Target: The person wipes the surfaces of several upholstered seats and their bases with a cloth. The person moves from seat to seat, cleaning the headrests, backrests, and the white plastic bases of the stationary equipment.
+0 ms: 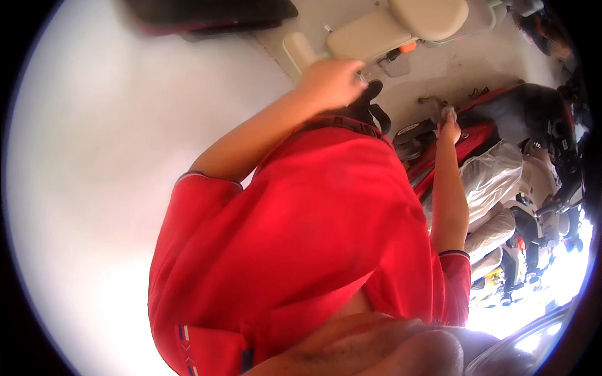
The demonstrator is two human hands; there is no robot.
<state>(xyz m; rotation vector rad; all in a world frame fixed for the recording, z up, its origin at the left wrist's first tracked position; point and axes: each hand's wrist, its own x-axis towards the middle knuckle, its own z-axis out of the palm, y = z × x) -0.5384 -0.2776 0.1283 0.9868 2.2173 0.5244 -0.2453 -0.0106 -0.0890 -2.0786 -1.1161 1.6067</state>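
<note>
A small, rounded grey piece sits at the fingertips of the right hand, just beside the glossy red bodywork of a two-wheeler; what it is made of is too small to tell. The right hand's fingers are bent in and pinch that piece. The left hand is well apart from it, blurred, its fingers curled inward; whether anything is pinched there cannot be told. It is near a smooth, matte beige seat with soft rounded ends and a small orange part along its edge. A dark seat tops the red bodywork, and below it a wrinkled, translucent plastic sheet hangs in shiny creases. The red shirt falls in broad, soft cloth folds, with a dark shoe beyond its hem. A dark, flat panel lies at the upper left on the smooth, pale floor.
</note>
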